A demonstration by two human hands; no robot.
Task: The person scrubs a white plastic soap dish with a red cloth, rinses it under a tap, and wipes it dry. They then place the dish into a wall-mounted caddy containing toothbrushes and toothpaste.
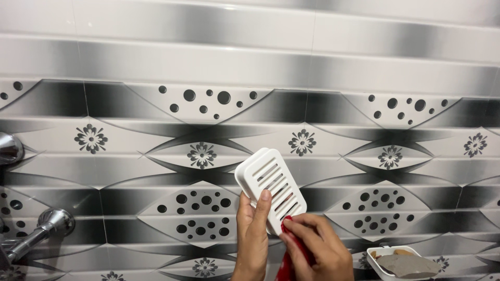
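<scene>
My left hand (253, 234) holds up a white slotted soap-dish tray (270, 186) in front of the tiled wall, thumb on its face and fingers behind it. My right hand (316, 248) presses a red cloth (287, 263) against the tray's lower edge. The tray is tilted, its upper left corner raised. Most of the cloth is hidden under my right hand.
The wall (250, 62) has grey, black and white patterned tiles. Chrome tap fittings (36, 234) stick out at the lower left, with another chrome knob (8, 148) above. A white soap holder (403, 263) with grey and brown soap pieces sits at the lower right.
</scene>
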